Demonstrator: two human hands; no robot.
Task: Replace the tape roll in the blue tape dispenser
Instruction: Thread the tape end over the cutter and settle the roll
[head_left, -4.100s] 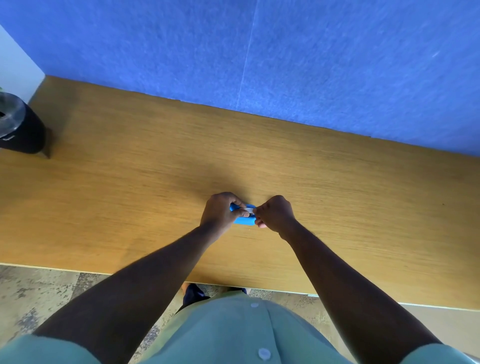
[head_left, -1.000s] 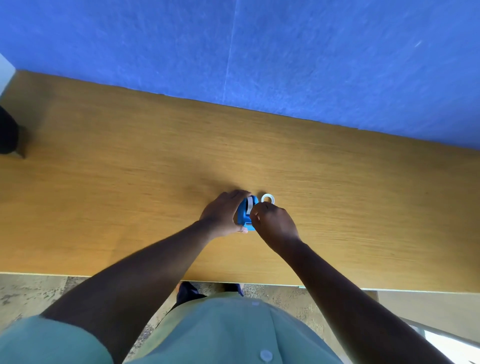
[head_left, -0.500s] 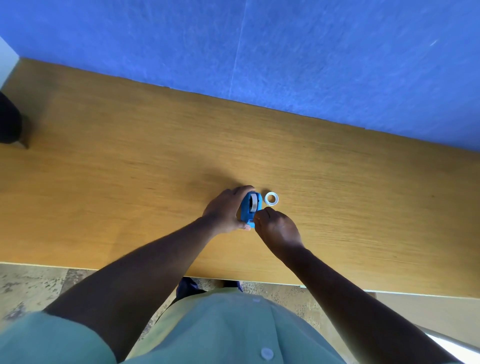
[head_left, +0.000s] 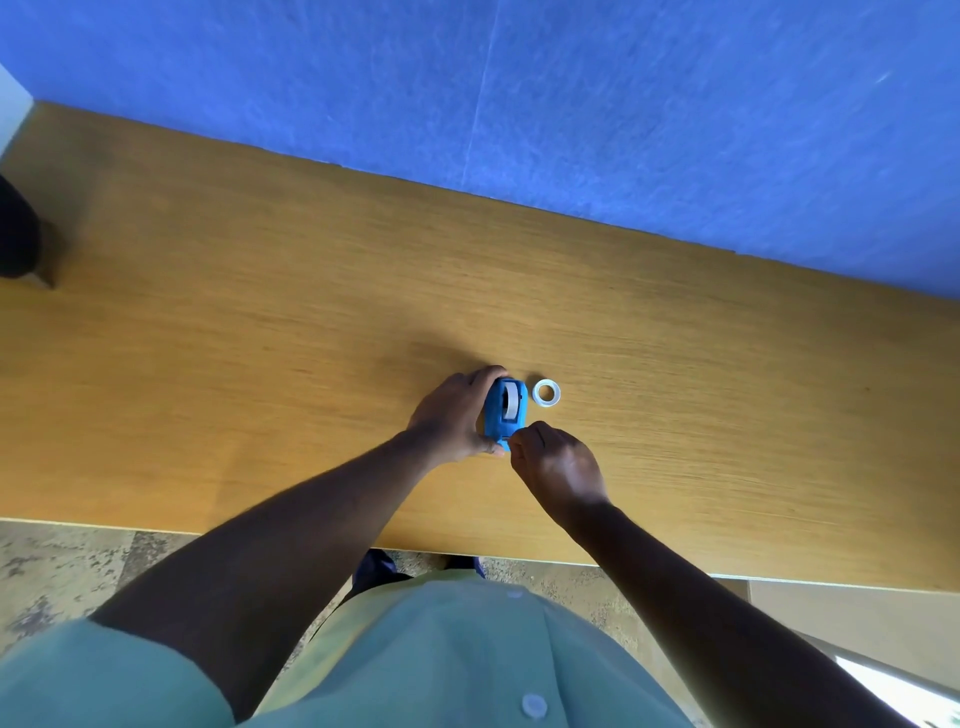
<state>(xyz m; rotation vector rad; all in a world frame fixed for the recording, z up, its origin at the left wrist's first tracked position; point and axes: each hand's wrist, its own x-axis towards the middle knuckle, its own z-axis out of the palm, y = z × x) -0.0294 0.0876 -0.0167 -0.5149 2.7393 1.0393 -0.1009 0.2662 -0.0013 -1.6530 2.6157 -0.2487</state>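
Observation:
The small blue tape dispenser (head_left: 503, 410) stands on the wooden table (head_left: 260, 322) with a white roll showing in its top slot. My left hand (head_left: 451, 415) wraps around its left side and holds it. My right hand (head_left: 558, 467) is curled into a pinch at the dispenser's near end, fingertips touching it; what they pinch is too small to see. A white tape ring (head_left: 546, 393) lies flat on the table just right of the dispenser, apart from both hands.
A blue felt partition (head_left: 571, 104) runs along the table's far edge. A dark object (head_left: 15, 234) sits at the far left edge. The table's near edge runs just in front of my body, with mottled floor below.
Four seconds ago both hands gripped the dispenser lying sideways. Since then it has been stood upright, the white ring has appeared on the table, and my right hand has drawn back to the near end.

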